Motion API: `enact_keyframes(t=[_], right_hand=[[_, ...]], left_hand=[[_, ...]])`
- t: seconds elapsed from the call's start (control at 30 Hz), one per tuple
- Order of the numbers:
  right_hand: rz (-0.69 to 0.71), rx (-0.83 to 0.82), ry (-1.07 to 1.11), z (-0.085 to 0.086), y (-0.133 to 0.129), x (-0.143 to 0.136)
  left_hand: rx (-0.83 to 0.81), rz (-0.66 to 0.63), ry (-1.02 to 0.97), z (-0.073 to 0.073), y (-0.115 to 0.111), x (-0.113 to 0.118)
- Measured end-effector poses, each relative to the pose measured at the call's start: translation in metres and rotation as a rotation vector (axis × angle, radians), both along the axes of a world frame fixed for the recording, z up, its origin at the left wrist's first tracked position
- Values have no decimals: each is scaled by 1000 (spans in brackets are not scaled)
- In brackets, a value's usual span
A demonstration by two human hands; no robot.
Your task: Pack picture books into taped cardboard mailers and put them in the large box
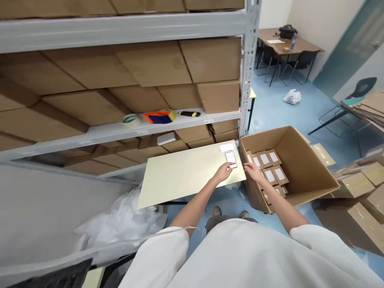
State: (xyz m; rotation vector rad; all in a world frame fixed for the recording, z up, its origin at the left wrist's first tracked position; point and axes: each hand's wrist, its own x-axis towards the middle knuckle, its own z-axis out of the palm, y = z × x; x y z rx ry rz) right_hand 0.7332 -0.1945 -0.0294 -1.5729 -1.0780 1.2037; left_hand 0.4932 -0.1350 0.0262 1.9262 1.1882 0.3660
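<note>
My left hand [223,173] is at the right end of a pale yellow tabletop [180,176]. Its outstretched fingers touch the lower part of a phone [231,158] with a lit, whitish screen that lies flat there. Just behind the phone is a white paper slip [226,148]. My right hand [253,171] hovers by the left rim of a large open carton [288,140], fingers pointing left and slightly apart, and I see nothing held in it. Inside the carton stand several small brown boxes [269,176] with white labels.
Grey shelving [120,130] full of brown cartons [159,60] rises behind the tabletop. A tape roll [131,121], an orange and blue item [160,116] and a black-yellow cutter [189,114] lie on its ledge. White plastic [126,218] heaps at left; more cartons [360,188] stand right.
</note>
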Motion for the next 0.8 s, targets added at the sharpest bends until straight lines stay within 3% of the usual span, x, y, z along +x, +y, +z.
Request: enact_keyframes(t=[0.17,0.53,0.8], right_hand=[[188,-1,-36,9,21,-87],[574,59,-86,21,45,-313],[843,67,-112,24,65,-442]], left_hand=[[5,187,-23,6,-24,-89],[19,516,-84,1,-80,-303],[5,792,-135,-9,-122,-411]])
